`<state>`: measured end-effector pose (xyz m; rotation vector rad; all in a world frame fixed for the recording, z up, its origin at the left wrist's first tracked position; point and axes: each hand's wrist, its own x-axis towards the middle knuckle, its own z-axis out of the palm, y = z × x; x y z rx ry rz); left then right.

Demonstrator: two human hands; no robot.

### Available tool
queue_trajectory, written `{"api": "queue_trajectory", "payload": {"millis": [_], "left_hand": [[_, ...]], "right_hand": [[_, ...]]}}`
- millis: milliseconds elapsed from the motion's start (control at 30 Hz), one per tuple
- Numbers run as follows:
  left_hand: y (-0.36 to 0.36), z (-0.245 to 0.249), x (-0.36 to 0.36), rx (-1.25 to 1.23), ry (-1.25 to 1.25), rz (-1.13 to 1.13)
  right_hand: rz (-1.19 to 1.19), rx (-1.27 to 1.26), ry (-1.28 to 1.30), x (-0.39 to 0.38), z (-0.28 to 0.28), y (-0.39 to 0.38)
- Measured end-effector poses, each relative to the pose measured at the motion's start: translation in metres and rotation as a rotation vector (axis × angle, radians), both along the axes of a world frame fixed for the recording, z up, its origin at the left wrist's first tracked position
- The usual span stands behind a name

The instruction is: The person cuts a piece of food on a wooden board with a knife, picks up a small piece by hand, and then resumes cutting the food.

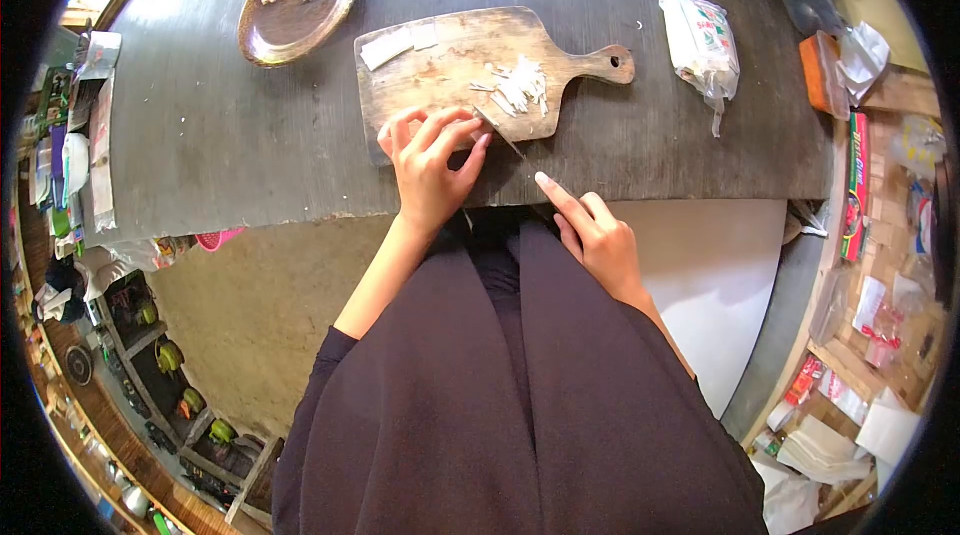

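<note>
In the head view, with the cutting board [480, 40] as the dial and twelve pointing away from the person, the knife [508, 141] is lying slantwise near five o'clock. Pale slivers [520, 87] are sitting at three o'clock on the board, and white slabs [387, 49] are lying at ten. For what looks like slicing, good work is probably depending on tucked fingertips, knuckles guiding the flat of the blade, and short, even strokes; the slivers are looking uneven, so smaller shifts of the guiding fingers may help. The blade is angling close to the left fingertips, which is calling for care.

The left hand [432, 155] is arching over the board's near edge at seven o'clock, fingers half curled and thumb apart; whether it is pinching anything cannot be told, since its underside is hidden. The right hand [605, 240] is reaching in from five o'clock beyond the desk [200, 155] edge, fingers closing around the knife's hidden handle, index finger stretching forward along it.
</note>
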<state>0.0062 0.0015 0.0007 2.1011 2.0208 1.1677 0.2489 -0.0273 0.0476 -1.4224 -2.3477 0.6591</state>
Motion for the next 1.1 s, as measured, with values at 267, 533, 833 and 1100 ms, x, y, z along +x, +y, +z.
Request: {"api": "queue_trajectory", "payload": {"millis": [267,533,833,1100], "left_hand": [[0.001,0.001,-0.001,0.010,-0.001,-0.008],[0.001,0.000,-0.002,0.005,-0.018,-0.012],[0.001,0.000,-0.003,-0.001,-0.020,-0.019],[0.000,0.000,-0.003,-0.009,-0.023,-0.019]], "right_hand": [[-0.013,0.012,0.052,-0.005,0.000,0.005],[0.012,-0.018,-0.013,-0.004,0.003,-0.001],[0.019,0.004,-0.041,-0.005,0.003,-0.002],[-0.018,0.035,-0.097,-0.022,-0.005,0.001]]}}
